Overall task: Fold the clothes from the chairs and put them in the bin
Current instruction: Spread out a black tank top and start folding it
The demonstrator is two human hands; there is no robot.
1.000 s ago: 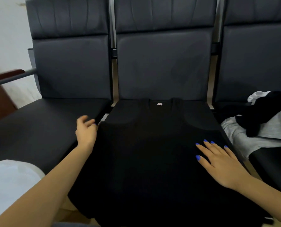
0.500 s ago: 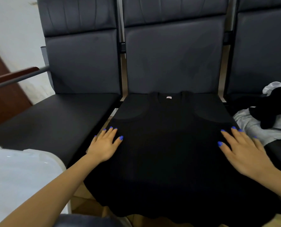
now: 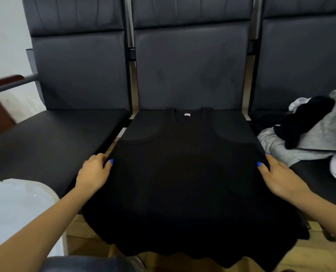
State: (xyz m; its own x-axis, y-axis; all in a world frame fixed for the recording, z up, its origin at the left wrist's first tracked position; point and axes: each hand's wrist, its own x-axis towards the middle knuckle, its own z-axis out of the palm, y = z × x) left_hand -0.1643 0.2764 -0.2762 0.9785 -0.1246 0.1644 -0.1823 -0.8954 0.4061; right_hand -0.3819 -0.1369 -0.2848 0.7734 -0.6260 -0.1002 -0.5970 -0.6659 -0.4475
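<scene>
Black sleeveless top (image 3: pixel 186 173) lies flat, front down, on the seat of the middle chair (image 3: pixel 190 67); neckline toward the backrest, small pale neck label (image 3: pixel 187 114) showing. Hem hangs over the seat's front edge.

Left hand (image 3: pixel 93 173): at the top's left side edge, thumb on the cloth, fingers curled round and under the edge. Grasping the fabric.

Right hand (image 3: pixel 276 173): at the right side edge, mirrored; thumb on top, fingers tucked under the fabric. Also grasping. Nails on both hands painted blue.

Left chair (image 3: pixel 69 79): seat bare. Right chair (image 3: pixel 304 61): loose pile of clothes (image 3: pixel 308 132) on its seat, grey, black and white pieces tangled together, just beside the right hand but not touching it.

White bin (image 3: pixel 16 209) at lower left, near the left forearm; only its rim and part of its inside are in view.
</scene>
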